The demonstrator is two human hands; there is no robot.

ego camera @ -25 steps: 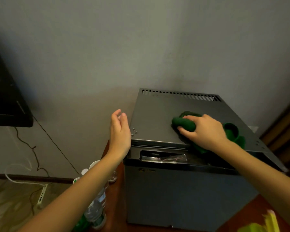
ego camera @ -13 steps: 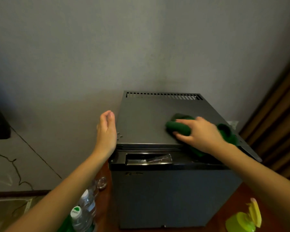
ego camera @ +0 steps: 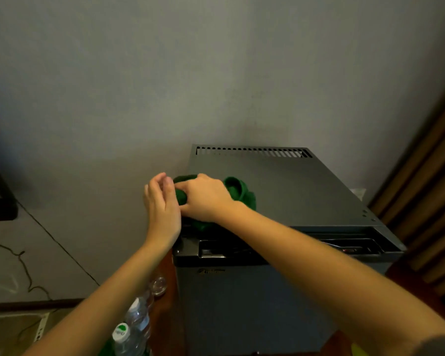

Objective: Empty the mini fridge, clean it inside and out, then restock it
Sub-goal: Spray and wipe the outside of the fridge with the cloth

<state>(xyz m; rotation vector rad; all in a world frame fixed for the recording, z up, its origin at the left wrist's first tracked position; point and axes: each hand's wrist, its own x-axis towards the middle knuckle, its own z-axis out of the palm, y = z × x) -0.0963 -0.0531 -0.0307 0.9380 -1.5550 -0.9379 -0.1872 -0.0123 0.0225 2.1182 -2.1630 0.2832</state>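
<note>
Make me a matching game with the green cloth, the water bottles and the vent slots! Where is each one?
Things:
1. green cloth
2. water bottles
3. vent slots

Places:
A. along the back edge of the mini fridge top
B. in the grip of the right hand, on the fridge top
C. down low, left of the fridge

Pairs: 1-B, 2-C, 3-A

cloth [ego camera: 238, 189] partly under right hand [ego camera: 206, 199], bottles [ego camera: 138, 320] cropped

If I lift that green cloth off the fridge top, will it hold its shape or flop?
Probably flops: the green cloth lies bunched in soft folds under the right hand. Likely light, and it should slide across the smooth fridge top.
</note>
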